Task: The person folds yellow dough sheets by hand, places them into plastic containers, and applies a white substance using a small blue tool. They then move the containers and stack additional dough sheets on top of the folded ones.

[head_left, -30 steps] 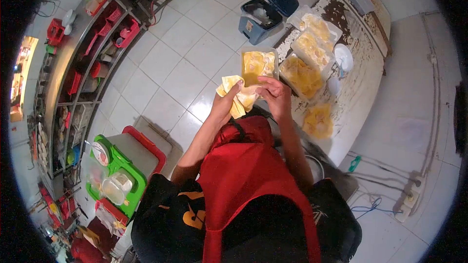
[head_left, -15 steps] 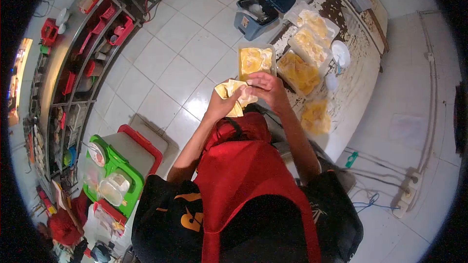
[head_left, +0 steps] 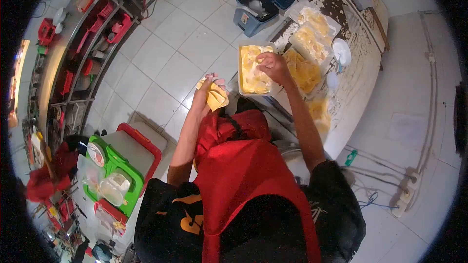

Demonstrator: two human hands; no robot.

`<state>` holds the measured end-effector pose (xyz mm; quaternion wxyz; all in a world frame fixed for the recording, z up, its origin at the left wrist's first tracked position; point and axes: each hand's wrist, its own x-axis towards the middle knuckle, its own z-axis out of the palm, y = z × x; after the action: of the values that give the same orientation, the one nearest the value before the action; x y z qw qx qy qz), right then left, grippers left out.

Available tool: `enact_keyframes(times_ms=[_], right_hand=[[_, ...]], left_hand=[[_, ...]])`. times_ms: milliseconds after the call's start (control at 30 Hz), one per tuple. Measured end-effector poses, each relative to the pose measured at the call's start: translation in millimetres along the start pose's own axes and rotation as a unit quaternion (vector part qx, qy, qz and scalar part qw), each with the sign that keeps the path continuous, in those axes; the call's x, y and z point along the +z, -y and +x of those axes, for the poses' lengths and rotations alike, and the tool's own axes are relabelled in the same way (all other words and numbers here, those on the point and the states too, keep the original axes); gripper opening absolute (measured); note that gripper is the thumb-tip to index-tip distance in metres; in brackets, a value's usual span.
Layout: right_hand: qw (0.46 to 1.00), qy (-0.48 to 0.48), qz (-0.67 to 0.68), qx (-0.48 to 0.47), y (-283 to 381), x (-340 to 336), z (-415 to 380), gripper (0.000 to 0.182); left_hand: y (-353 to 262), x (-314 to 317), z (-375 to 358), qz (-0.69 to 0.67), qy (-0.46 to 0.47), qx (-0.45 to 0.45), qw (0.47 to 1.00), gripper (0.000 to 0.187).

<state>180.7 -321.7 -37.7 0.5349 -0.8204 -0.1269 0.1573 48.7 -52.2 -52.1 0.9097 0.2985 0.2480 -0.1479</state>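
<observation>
My left hand (head_left: 201,98) is closed on a small stack of square, pale yellow wonton wrappers (head_left: 217,99), held above the floor in front of my apron. To its right, a clear plastic tub (head_left: 240,84) sits at the table's edge, filled with folded yellow wontons (head_left: 249,82). My right hand (head_left: 276,68) reaches over the tub's right side, fingers pinched at a pale, floury wonton (head_left: 256,70) on top. The fingertips partly cover that piece.
More tubs of wontons (head_left: 303,72) stand on the worn white table (head_left: 356,78), beside a white bowl (head_left: 341,51). Behind is a grey bin (head_left: 253,19) with its lid up. Shelves with red baskets (head_left: 90,68) line the left, near a green-lidded box (head_left: 136,185). Another person in red (head_left: 48,180) is at lower left.
My hands have parted. The right went from the wrapper up and right into the tub; the left moved left and down with the stack. The person at lower left shifted.
</observation>
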Motion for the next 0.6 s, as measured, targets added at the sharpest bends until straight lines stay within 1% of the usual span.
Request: enact_keyframes(times_ms=[33,67,100,133,167,200,267,300,333,367,400,433,467,500,533,567,600], right_hand=[[0.999,0.013,-0.030,-0.004,0,-3,4,0.032],[0.998,0.026,-0.060,-0.010,0,-4,7,0.030],[0.998,0.028,-0.060,-0.012,6,-6,7,0.030],[0.995,0.029,-0.083,-0.045,21,-8,6,0.030],[0.991,0.031,-0.107,-0.077,35,-10,4,0.030],[0.991,0.035,-0.107,-0.079,52,-11,0,0.030],[0.997,0.065,-0.047,-0.013,87,-14,-8,0.030],[0.997,0.066,-0.047,-0.014,99,-15,-12,0.030],[0.996,0.091,0.022,0.009,110,-17,-16,0.030],[0.989,0.114,0.090,0.031,115,-18,-18,0.030],[0.989,0.113,0.089,0.030,113,-19,-18,0.030],[0.989,0.113,0.090,0.021,109,-18,-17,0.029],[0.989,0.113,0.090,0.010,105,-18,-16,0.028],[0.990,0.111,0.089,0.009,103,-20,-17,0.028],[0.994,0.099,0.045,0.001,100,-23,-18,0.028],[0.996,0.086,0.000,-0.008,97,-26,-20,0.028],[0.996,0.086,0.000,-0.009,91,-27,-21,0.028]], left_hand=[[0,-3,2,0.031,0.020,-0.005,0.999,0.036],[1,-4,4,0.030,0.018,-0.003,0.999,0.036],[1,-1,6,0.051,0.018,-0.009,0.999,0.035],[2,3,10,0.070,0.017,-0.014,0.997,0.035],[2,5,13,0.099,0.037,-0.017,0.994,0.037],[5,7,19,0.096,0.034,-0.014,0.995,0.037],[16,12,31,0.091,0.080,-0.028,0.992,0.043],[8,28,24,0.135,0.100,-0.036,0.985,0.052],[8,33,21,0.135,0.100,-0.035,0.985,0.052],[10,38,20,0.100,0.105,-0.056,0.988,0.055],[10,42,18,0.065,0.110,-0.076,0.989,0.059],[6,46,14,0.073,0.135,-0.073,0.986,0.054],[7,47,15,0.074,0.137,-0.072,0.985,0.054],[7,50,15,0.113,0.128,-0.045,0.984,0.052],[8,52,15,0.150,0.117,-0.018,0.982,0.050],[7,53,15,0.139,0.087,-0.023,0.986,0.043],[5,54,13,0.140,0.088,-0.022,0.986,0.043]])
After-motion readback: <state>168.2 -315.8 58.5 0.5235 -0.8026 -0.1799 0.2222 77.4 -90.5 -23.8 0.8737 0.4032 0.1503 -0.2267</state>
